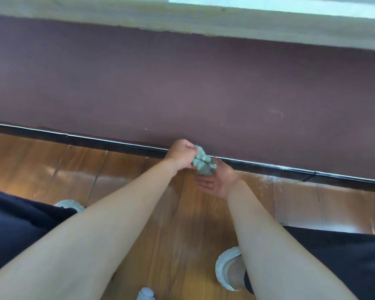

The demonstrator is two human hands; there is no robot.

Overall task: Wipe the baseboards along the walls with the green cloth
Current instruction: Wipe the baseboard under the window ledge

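Forearms are filling the bottom of my feed, both reaching away from me toward the foot of the wall. Where they are meeting, the green cloth (pixel 202 162) is sitting bunched into a tight wad, right up against the baseboard (pixel 117 146) and seemingly touching its top edge. The left hand (pixel 181 155) is gripping it, fingers curled round the wad from the left side. The right hand (pixel 218 180) is lying just beneath and to the right, palm up and fingers relaxed, brushing the underside of the cloth without closing on it. So I am reading the hands as together, one clamped on the cloth and the other loose. The baseboard is running as a long dark strip across the view, from upper left down to lower right, so its long axis is lying crosswise to both arms. I am judging that the next stroke is going to slide sideways along that strip, not forward. The left hand is the one in charge of the cloth, and it is sitting a little nearer the wall than the right. To the right, pale dust (pixel 266 178) is showing along the strip's foot, which is suggesting that stretch is not yet wiped. Above, the maroon wall (pixel 182 83) is rising to a pale sill (pixel 182 18). Below, the wooden floor (pixel 139 180) is shining, with a white shoe (pixel 225 269) planted beside the right forearm.
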